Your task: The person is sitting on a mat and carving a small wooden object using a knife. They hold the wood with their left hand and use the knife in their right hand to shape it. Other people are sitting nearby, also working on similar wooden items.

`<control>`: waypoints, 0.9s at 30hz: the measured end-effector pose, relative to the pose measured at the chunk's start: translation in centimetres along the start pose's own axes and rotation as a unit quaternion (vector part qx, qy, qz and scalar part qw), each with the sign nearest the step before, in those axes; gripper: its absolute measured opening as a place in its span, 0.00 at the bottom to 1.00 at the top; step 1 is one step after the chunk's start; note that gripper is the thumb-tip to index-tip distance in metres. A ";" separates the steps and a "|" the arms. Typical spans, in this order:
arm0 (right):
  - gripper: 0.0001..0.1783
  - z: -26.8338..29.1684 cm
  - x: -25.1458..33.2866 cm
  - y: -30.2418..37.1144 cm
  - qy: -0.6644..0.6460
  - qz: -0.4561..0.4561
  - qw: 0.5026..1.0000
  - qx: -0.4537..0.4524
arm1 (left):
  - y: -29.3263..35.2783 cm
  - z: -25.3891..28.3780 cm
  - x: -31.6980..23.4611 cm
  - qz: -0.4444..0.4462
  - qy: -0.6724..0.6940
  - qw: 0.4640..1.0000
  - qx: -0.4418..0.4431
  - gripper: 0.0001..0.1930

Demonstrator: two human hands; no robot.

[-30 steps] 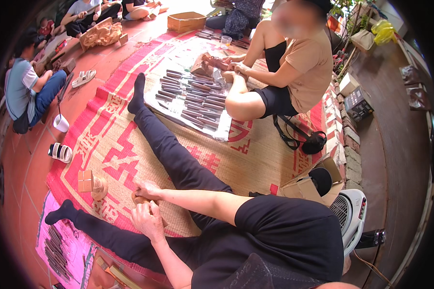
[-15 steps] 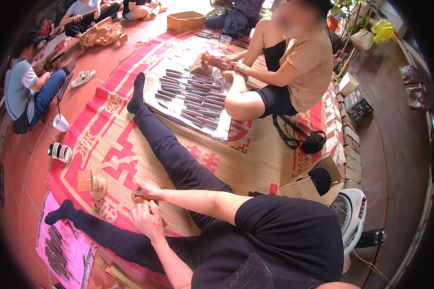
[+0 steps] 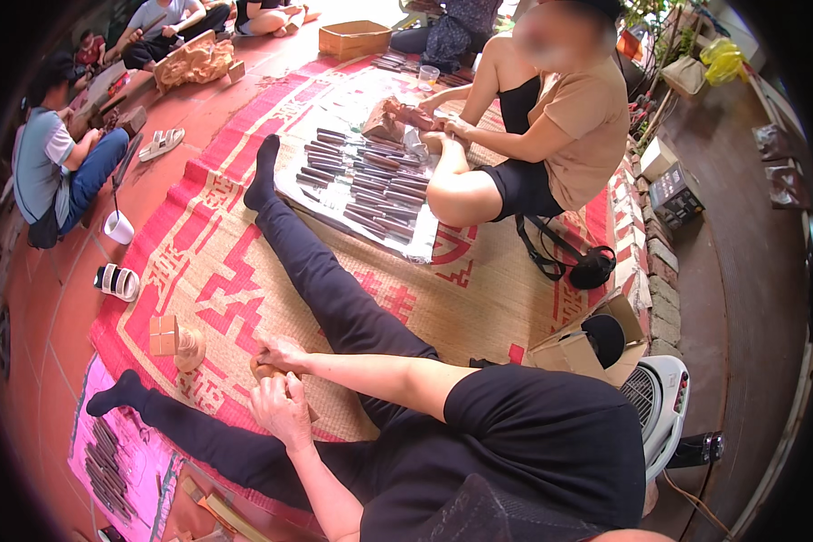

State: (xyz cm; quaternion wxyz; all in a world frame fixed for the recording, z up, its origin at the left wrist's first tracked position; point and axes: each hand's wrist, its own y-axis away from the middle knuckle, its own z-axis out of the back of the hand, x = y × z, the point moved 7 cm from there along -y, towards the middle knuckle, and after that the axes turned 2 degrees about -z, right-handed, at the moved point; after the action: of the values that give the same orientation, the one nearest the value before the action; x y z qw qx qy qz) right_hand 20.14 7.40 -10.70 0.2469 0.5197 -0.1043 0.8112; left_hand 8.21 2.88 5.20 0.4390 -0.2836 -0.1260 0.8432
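Note:
Above the mat, between my outstretched legs, my two hands are close together around a small brown wooden piece (image 3: 264, 369). My right hand (image 3: 283, 353) grips its far side, fingers curled. My left hand (image 3: 282, 411) is closed against the near side. Both hands cover most of the piece, and whether a small tool is also held cannot be made out. Beyond them on the mat stand a light wooden block (image 3: 163, 335) and a rounded, carved-looking wooden piece (image 3: 190, 350). Several dark-handled chisels (image 3: 107, 470) lie on a pink cloth (image 3: 144, 452) beside my left leg.
A co-worker (image 3: 574, 135) sits across the patterned mat (image 3: 334, 298), by a white sheet with rows of chisels (image 3: 375, 185). An open cardboard box (image 3: 560, 348) and a white fan-like appliance (image 3: 664, 406) are near my right side. Sandals (image 3: 117, 282) and a white cup (image 3: 118, 228) stand left.
The whole view has shifted slightly. My hands keep nearly the same grip and place around the wooden piece.

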 end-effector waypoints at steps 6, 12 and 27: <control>0.15 0.2 -0.1 0.3 -0.014 -0.021 1.000 0.006 | -0.1 0.0 -0.3 0.004 0.001 1.000 0.005 0.15; 0.15 0.4 0.1 0.3 -0.018 -0.023 1.000 0.005 | -0.2 0.0 -0.4 -0.001 0.021 1.000 0.007 0.15; 0.11 0.0 -0.3 0.1 -0.044 -0.023 0.999 -0.018 | -0.2 -0.1 0.0 0.014 0.021 0.999 0.028 0.14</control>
State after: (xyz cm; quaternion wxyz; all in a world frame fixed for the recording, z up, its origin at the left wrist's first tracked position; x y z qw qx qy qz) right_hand 20.16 7.25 -10.98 0.2700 0.5530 -0.1173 0.7795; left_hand 8.41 3.06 5.21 0.4377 -0.2907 -0.0889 0.8462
